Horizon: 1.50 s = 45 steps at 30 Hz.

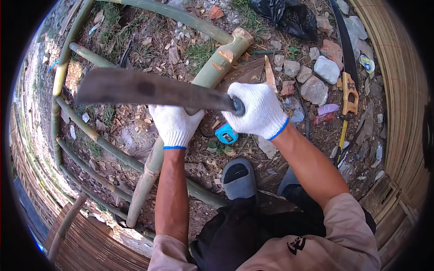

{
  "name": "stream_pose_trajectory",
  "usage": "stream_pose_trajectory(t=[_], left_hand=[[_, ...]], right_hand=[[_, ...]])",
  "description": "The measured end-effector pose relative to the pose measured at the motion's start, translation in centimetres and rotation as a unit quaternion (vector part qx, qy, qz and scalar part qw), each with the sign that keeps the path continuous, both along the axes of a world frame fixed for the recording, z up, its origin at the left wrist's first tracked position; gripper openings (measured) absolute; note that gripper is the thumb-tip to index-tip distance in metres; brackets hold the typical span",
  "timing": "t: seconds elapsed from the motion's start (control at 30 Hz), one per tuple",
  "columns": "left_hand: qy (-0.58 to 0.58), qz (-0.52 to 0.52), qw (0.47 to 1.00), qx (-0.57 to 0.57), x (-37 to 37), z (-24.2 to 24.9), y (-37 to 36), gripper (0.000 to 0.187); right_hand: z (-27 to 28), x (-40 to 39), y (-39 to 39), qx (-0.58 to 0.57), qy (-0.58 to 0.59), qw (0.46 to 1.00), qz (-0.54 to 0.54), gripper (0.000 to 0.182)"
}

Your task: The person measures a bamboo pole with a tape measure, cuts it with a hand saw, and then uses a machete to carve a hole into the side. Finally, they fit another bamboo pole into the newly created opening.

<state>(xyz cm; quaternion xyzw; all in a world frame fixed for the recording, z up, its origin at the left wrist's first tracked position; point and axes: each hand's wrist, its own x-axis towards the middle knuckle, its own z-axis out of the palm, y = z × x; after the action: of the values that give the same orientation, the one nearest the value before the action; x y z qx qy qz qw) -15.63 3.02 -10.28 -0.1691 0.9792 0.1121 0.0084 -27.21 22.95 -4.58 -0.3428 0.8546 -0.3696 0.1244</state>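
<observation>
Closing our right hand (256, 109) round the long, dark metal machete (149, 89), we apparently steady the green bamboo pole (216, 67) with our left hand (174, 125), finger closure hidden.

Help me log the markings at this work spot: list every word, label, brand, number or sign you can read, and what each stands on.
No words or numbers can be read.
Shirt: a black emblem, no legible letters.
Tape measure: face too small to read.
Yellow-and-blue wrapper: print too small.
Machete blade: blurred, no lettering visible.
</observation>
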Motion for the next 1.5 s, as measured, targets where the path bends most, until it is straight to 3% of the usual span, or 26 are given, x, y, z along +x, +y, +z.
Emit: stream_pose_trajectory(t=[0.03,0.07,0.13,0.2,0.27,0.3,0.37,0.4,0.43,0.47,0.53,0.6,0.67,0.7,0.73,0.8,0.83,0.93,0.97,1.0,1.1,1.13,1.2,1.27,1.4,1.5], left_hand=[[0.018,-0.006,1.000,-0.017,-0.4,0.2,0.0,0.064],[0.022,-0.005,1.000,-0.019,-0.5,0.5,0.1,0.066],[-0.005,-0.011,1.000,-0.019,-0.7,0.5,-0.1,0.067],[0.013,-0.018,1.000,-0.003,-0.8,0.1,0.2,0.067],[0.022,-0.007,1.000,0.017,-0.3,-0.3,-0.4,0.068],[0.018,-0.005,0.999,0.032,-0.3,-0.5,-0.6,0.068],[0.029,-0.008,0.999,-0.028,-0.3,0.0,0.1,0.067],[0.035,-0.014,0.999,-0.033,-0.3,0.5,-0.2,0.067],[0.014,-0.017,0.999,-0.026,-0.5,0.8,-0.8,0.066],[-0.010,-0.006,1.000,-0.005,-0.6,0.4,-0.1,0.065],[0.014,-0.001,1.000,-0.012,-0.5,0.1,0.1,0.063],[0.020,0.023,0.999,0.033,1.5,-4.2,-1.0,0.061],[0.014,-0.018,1.000,-0.017,-0.3,0.3,0.0,0.062],[0.014,-0.016,1.000,-0.022,-0.5,0.3,0.3,0.063],[0.014,-0.018,0.999,-0.032,-0.6,0.3,0.0,0.063],[-0.005,-0.014,1.000,-0.010,-0.5,0.0,0.3,0.065],[0.003,-0.018,1.000,-0.008,-0.3,-0.1,0.6,0.067],[0.015,0.021,0.998,0.059,0.2,-0.8,-0.4,0.067],[0.010,0.005,1.000,0.021,0.5,-0.6,-0.2,0.067],[0.018,-0.012,1.000,-0.020,-0.4,0.4,0.0,0.066],[0.001,0.007,1.000,-0.005,-1.0,0.5,-0.1,0.064],[0.000,0.005,1.000,-0.001,-0.6,0.6,0.3,0.065],[0.028,0.014,0.999,-0.007,-0.9,0.4,-0.1,0.064],[-0.004,-0.001,1.000,0.005,-0.5,0.7,0.0,0.064],[0.003,0.004,1.000,0.002,-0.5,0.3,0.0,0.066],[-0.008,0.008,1.000,0.007,-0.6,0.5,-0.1,0.065]], right_hand=[[-2.9,-1.4,0.6,0.220,-0.109,0.969,-0.038,0.025],[-4.9,-3.0,1.7,0.300,-0.160,0.940,-0.010,0.028],[-2.6,-2.5,1.0,0.297,-0.149,0.942,-0.042,0.028],[-0.2,-0.4,0.0,0.200,-0.086,0.972,-0.083,0.025],[2.4,0.5,-0.8,-0.026,-0.002,1.000,-0.007,0.021],[1.8,0.1,-0.6,-0.072,0.047,0.996,0.025,0.023],[-3.7,-1.9,0.6,0.202,-0.070,0.977,-0.002,0.022],[-3.1,-3.6,-0.2,0.356,-0.135,0.925,0.005,0.027],[-1.8,-3.3,0.2,0.322,-0.175,0.930,-0.012,0.033],[-1.1,-2.7,0.1,0.313,-0.148,0.938,-0.023,0.030],[1.1,-0.9,-0.2,0.181,-0.100,0.977,-0.049,0.025],[2.6,-0.5,-0.4,-0.013,-0.032,0.998,0.047,0.021],[-1.9,-1.5,0.9,0.116,-0.081,0.990,0.013,0.023],[-4.3,-3.9,1.6,0.326,-0.210,0.921,0.033,0.027],[-3.7,-4.4,1.5,0.357,-0.202,0.911,0.047,0.032],[-1.9,-3.1,1.5,0.303,-0.123,0.945,0.021,0.031],[0.3,-1.9,1.2,0.213,-0.125,0.969,-0.016,0.027],[3.0,-0.6,0.1,-0.003,-0.094,0.992,0.087,0.022],[-0.4,-0.6,0.6,0.076,-0.091,0.991,0.061,0.024],[-4.2,-2.6,1.5,0.262,-0.191,0.945,0.037,0.029],[-3.2,-2.4,1.6,0.311,-0.174,0.934,0.021,0.032],[-2.3,-2.4,1.4,0.321,-0.223,0.920,0.037,0.032],[-2.4,-1.8,1.8,0.187,-0.261,0.945,-0.061,0.036],[-4.2,-1.5,2.2,0.065,-0.103,0.985,-0.122,0.041],[-1.3,-3.0,2.3,0.028,-0.134,0.986,-0.097,0.031],[1.1,-4.7,2.5,-0.080,-0.073,0.980,-0.169,0.018]])
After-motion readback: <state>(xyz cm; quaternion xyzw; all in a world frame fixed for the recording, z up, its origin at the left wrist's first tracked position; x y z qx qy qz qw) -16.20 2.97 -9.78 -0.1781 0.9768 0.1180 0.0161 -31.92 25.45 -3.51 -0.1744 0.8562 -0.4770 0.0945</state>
